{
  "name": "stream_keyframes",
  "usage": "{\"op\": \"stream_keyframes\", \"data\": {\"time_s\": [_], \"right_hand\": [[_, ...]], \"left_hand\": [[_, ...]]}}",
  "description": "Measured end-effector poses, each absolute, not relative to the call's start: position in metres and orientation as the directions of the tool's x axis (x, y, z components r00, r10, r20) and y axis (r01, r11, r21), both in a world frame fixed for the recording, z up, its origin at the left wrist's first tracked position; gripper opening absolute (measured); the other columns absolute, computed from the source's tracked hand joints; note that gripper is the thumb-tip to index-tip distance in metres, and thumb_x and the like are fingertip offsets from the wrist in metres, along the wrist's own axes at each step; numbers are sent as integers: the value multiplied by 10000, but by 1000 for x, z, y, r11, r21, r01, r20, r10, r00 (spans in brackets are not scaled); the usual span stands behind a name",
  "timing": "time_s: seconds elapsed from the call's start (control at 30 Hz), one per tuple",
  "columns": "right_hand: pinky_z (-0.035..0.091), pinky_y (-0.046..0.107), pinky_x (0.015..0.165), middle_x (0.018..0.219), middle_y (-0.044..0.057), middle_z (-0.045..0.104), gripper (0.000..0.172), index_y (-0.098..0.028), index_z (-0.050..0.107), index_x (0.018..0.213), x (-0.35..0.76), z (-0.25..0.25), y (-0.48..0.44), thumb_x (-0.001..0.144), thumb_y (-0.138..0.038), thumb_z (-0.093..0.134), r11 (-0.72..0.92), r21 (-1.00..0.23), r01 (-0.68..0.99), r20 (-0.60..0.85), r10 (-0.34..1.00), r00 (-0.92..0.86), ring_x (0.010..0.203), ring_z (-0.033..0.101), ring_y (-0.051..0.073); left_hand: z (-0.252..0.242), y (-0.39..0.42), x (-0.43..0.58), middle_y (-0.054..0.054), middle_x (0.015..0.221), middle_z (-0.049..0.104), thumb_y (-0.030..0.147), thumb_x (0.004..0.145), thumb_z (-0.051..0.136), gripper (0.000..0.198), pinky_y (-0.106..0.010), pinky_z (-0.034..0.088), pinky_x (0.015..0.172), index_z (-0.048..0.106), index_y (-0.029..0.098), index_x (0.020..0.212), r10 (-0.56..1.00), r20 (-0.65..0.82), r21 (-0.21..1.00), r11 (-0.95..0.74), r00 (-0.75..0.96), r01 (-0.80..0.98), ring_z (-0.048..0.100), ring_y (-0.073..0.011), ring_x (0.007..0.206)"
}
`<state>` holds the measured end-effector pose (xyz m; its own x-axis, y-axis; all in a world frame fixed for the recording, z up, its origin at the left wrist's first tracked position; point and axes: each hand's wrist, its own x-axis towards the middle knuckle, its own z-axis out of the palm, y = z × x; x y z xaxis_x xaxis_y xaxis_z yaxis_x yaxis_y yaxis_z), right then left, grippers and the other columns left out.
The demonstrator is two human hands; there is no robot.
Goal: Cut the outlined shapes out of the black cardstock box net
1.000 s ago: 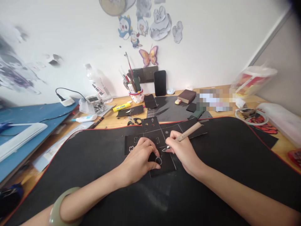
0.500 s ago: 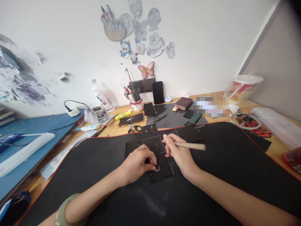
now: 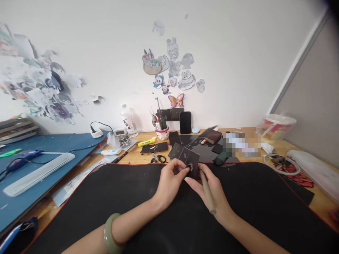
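My left hand point(image 3: 169, 181) pinches the near edge of a black cut-out card sheet point(image 3: 189, 155) and holds it tilted up off the black mat point(image 3: 106, 201). A small round hole in the sheet sits at my left fingertips. My right hand point(image 3: 212, 190) touches the same sheet with its fingertips and holds a wooden-handled craft knife point(image 3: 207, 192), handle pointing back toward me. A green bangle is on my left wrist.
Scissors point(image 3: 158, 158), a yellow marker point(image 3: 146, 142), a glue tube, a cup of brushes point(image 3: 162, 132), a phone point(image 3: 185, 122) and a water bottle point(image 3: 127, 120) stand behind the mat. A blue cutting board lies at left. A bucket and tape ring are at right.
The card sheet lay flat on the mat; now both hands have lifted it upright. The knife swung from pointing right to lying along my right hand. The camera tilted up.
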<state>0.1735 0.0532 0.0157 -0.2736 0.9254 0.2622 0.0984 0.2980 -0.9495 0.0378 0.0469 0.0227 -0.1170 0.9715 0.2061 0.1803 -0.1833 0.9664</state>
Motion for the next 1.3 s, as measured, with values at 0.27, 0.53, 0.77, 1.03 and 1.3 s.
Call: {"op": "stream_keyframes", "data": {"time_s": [0.27, 0.53, 0.77, 1.03, 1.3], "right_hand": [[491, 312, 782, 1028, 57, 620, 272, -193, 551, 989, 168, 12, 55, 766, -346, 523, 171, -982, -82, 179, 977, -112, 896, 601, 218], [457, 309, 755, 884, 50, 637, 196, -185, 566, 883, 169, 14, 60, 745, -324, 557, 288, -946, 150, 270, 954, -130, 829, 591, 215], [482, 307, 711, 829, 43, 657, 210, -182, 601, 852, 167, 13, 63, 697, -324, 603, 182, -983, 19, 179, 976, -125, 761, 613, 204], [517, 282, 695, 792, 26, 676, 223, -192, 636, 799, 168, 17, 62, 639, -345, 660, 99, -990, -101, 106, 992, -69, 734, 647, 200], [523, 259, 688, 869, 30, 680, 270, -173, 618, 895, 166, 20, 63, 650, -267, 680, 70, -979, -193, 75, 997, -15, 726, 662, 186]], "left_hand": [[22, 50, 48, 2, 691, 543, 307, 737, 573, 184, -223, 433, 608, 467, 158, 722, 987, 130, 990, -135, -91, -49, 548, -118, 646], [27, 52, 43, -2, 651, 556, 284, 712, 605, 175, -193, 418, 567, 511, 138, 696, 994, 76, 989, -85, -81, -122, 536, -100, 618], [28, 56, 38, -14, 630, 584, 234, 692, 620, 143, -247, 443, 608, 522, 132, 672, 991, 123, 989, -126, -44, -77, 583, -133, 591], [31, 65, 27, 8, 614, 545, 255, 682, 622, 162, -219, 428, 565, 511, 139, 659, 977, 196, 981, -196, -89, 11, 536, -105, 573], [58, 76, -1, -5, 749, 540, 273, 686, 587, 213, -221, 450, 638, 491, 159, 838, 893, 380, 925, -361, -241, 120, 532, -110, 688]]}}
